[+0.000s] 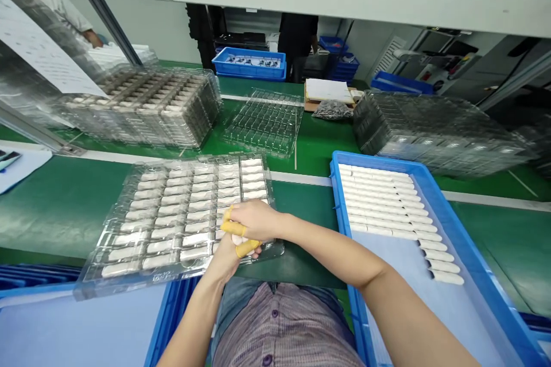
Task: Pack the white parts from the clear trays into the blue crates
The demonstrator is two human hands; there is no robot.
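Over the near edge of a clear plastic tray [84, 288] full of white pieces [172, 212], the left hand [224, 258] and right hand [253, 221] meet, and their yellow-covered fingers [232, 229] are closed on one small white piece [237, 239].

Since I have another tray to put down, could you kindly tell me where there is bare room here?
Green mat shows left of the clear blister tray and in a strip between that tray and the blue bin. It is crowded at the left hand and right hand, and by the far stacked trays.
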